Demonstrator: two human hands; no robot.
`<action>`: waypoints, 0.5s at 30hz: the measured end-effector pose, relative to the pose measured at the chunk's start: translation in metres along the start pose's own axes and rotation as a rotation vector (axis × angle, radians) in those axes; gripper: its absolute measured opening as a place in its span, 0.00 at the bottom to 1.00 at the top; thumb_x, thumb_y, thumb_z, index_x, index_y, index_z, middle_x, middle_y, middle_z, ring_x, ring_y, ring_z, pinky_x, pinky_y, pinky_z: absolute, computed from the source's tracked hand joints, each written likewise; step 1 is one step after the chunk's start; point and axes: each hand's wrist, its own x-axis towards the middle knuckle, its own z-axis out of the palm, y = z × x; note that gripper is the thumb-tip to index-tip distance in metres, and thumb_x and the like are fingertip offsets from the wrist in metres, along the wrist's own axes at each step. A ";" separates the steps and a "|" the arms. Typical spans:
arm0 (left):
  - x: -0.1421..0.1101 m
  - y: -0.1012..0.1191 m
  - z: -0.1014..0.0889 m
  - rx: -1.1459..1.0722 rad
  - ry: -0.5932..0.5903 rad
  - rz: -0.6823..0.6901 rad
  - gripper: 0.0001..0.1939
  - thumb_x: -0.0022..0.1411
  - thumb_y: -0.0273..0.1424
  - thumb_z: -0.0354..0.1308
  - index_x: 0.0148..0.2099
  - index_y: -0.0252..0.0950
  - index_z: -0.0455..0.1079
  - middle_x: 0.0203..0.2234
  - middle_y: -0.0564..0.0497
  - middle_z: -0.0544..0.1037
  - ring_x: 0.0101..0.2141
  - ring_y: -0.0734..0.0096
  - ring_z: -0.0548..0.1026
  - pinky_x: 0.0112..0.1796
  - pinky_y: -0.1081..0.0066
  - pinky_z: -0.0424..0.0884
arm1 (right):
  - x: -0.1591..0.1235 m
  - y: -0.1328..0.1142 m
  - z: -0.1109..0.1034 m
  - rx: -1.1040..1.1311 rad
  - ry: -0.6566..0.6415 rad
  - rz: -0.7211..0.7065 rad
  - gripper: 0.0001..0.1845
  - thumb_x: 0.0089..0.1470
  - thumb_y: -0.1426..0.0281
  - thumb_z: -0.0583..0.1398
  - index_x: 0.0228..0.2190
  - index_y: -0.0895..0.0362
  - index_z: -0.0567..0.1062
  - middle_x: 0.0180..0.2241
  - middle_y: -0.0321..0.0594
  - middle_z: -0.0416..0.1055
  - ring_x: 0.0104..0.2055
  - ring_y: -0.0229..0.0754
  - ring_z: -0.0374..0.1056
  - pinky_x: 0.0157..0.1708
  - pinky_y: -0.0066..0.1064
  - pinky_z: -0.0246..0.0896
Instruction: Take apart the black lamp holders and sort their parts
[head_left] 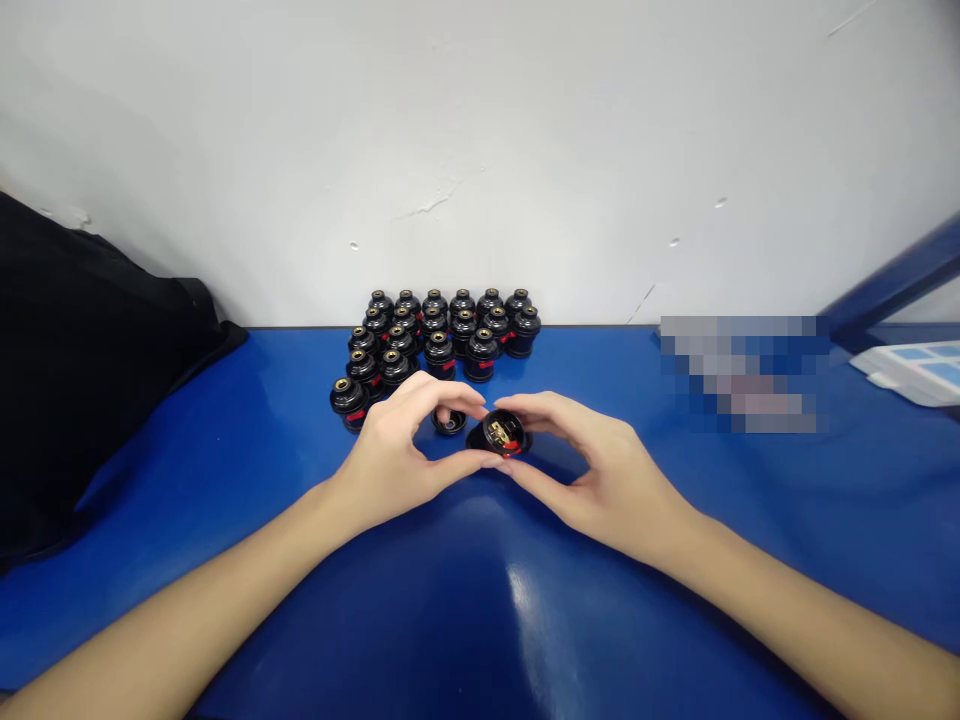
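Nearest are the glossy blue table (465, 600) and two bare forearms, which reach in from five and seven o'clock as seen from the black cup (504, 434). The cup lies within the ring made by both hands, its open mouth tilted up, showing brass-coloured metal and a red piece. The left hand (397, 440) grips it from nine o'clock and the right hand (604, 455) from three, thumbs at the near edge, fingertips at the far edge. A small round cap (450, 424) sits at nine o'clock, beneath the left fingers; whether a fingertip touches it is unclear. Farther off, black sockets (439, 352) with brass-ringed tops and red marks stand upright from ten to just past twelve. Dark cloth (82, 380) lies toward ten, a white box (922, 372) with blue squares and a blurred patch (750, 375) toward three, and a blue bar (896, 275) toward two. Behind rises a scuffed white wall (480, 150).
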 end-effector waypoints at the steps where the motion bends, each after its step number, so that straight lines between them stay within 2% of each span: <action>1: 0.000 0.001 0.000 0.003 0.007 0.002 0.21 0.58 0.33 0.77 0.51 0.38 0.75 0.39 0.50 0.82 0.35 0.71 0.75 0.39 0.70 0.76 | 0.000 -0.002 0.001 0.002 0.009 0.002 0.20 0.63 0.71 0.67 0.55 0.54 0.74 0.49 0.42 0.81 0.49 0.45 0.80 0.51 0.38 0.79; 4: 0.002 0.002 -0.001 0.025 0.014 0.017 0.18 0.60 0.33 0.76 0.50 0.37 0.76 0.39 0.50 0.82 0.38 0.70 0.76 0.40 0.70 0.76 | 0.001 -0.006 0.001 0.001 0.019 0.025 0.18 0.63 0.71 0.67 0.54 0.53 0.74 0.48 0.41 0.81 0.47 0.44 0.80 0.51 0.38 0.79; 9: 0.003 -0.001 -0.003 0.114 -0.035 0.029 0.11 0.70 0.30 0.66 0.52 0.37 0.75 0.44 0.48 0.82 0.44 0.66 0.77 0.48 0.65 0.76 | 0.008 -0.003 -0.007 -0.086 0.019 0.069 0.16 0.63 0.71 0.65 0.51 0.54 0.73 0.47 0.43 0.81 0.48 0.48 0.80 0.52 0.44 0.79; 15: -0.002 -0.011 -0.008 0.182 -0.121 0.024 0.16 0.69 0.31 0.67 0.57 0.39 0.72 0.52 0.45 0.79 0.54 0.59 0.75 0.57 0.57 0.73 | 0.024 0.025 -0.045 -0.291 0.049 0.243 0.14 0.58 0.64 0.67 0.45 0.55 0.75 0.42 0.48 0.83 0.42 0.55 0.82 0.46 0.51 0.81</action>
